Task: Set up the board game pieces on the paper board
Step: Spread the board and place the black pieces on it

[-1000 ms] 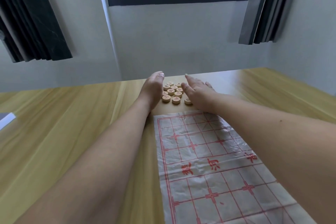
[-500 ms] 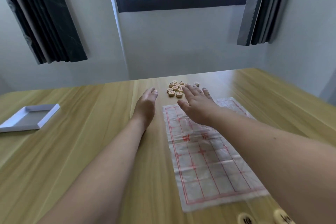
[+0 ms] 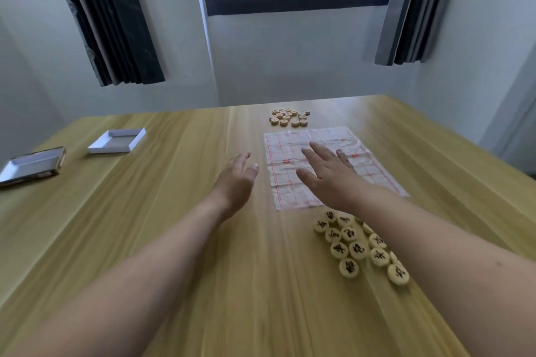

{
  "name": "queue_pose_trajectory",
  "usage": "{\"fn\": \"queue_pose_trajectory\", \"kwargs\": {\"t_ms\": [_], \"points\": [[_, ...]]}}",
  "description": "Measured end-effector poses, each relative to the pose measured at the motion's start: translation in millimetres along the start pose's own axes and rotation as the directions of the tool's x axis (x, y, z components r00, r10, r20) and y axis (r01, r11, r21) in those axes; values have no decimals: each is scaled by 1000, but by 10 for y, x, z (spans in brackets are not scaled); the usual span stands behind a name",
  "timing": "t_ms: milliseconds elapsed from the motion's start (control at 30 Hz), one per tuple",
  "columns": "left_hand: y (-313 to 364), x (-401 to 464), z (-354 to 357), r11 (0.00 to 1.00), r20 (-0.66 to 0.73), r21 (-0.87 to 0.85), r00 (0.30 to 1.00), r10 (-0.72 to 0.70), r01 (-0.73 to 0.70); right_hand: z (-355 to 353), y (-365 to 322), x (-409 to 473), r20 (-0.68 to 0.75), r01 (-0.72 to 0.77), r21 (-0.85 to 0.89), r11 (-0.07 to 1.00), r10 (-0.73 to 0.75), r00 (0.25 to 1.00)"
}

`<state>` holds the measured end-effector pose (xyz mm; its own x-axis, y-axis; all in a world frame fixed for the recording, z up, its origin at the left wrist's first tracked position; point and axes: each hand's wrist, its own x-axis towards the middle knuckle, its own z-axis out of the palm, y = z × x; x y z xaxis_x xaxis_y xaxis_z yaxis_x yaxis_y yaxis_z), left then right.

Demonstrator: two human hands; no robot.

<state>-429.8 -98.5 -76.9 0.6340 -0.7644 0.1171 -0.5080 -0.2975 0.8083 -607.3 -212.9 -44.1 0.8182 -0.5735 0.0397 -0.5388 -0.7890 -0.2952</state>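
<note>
Crumpled red-gridded paper board (image 3: 324, 165) lies bare mid-worktop (image 3: 145, 240); we've drawn both hands back off far red-marked wooden discs (image 3: 288, 117), fingers spread, empty: left hand (image 3: 236, 182), right hand (image 3: 327, 177). Black-marked discs (image 3: 353, 243) wait nearside; placement likely next.

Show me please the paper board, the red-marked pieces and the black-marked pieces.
paper board (image 3: 293, 151): head view, bare far-left part of the sheet.
red-marked pieces (image 3: 288, 117): head view, middle of the far cluster.
black-marked pieces (image 3: 349, 243): head view, middle of the near cluster.
</note>
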Motion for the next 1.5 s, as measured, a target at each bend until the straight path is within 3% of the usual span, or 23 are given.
{"fn": "queue_pose_trajectory", "kwargs": {"t_ms": [167,367,533,600,800,1100,1267,1400,1500], "points": [[253,-589,171,988,77,51,987,144,-148,-40,151,-644,-68,8,13,1000,-7,998],[423,-1093,514,939,129,83,938,321,-333,109,366,-1328,-249,-10,29,1000,17,968],[408,-1288,636,890,45,143,901,431,-433,313,504,-1607,-273,-97,96,991,120,954],[414,-1346,603,895,41,103,901,433,-434,353,507,-1627,-363,-75,102,992,108,926],[381,-1404,632,816,235,65,804,547,-574,368,495,-1669,-530,-121,20,992,114,840],[410,-1421,629,741,309,233,770,558,-630,391,498,-1714,-500,-220,-40,975,171,849],[411,-1411,619,753,327,221,774,542,-620,391,493,-1729,-493,-202,-47,978,153,856],[397,-1398,620,760,325,209,777,539,-615,373,506,-1742,-511,-176,46,983,174,842],[397,-1400,619,734,316,227,761,566,-640,345,548,-1726,-549,-207,213,955,292,783]]}}
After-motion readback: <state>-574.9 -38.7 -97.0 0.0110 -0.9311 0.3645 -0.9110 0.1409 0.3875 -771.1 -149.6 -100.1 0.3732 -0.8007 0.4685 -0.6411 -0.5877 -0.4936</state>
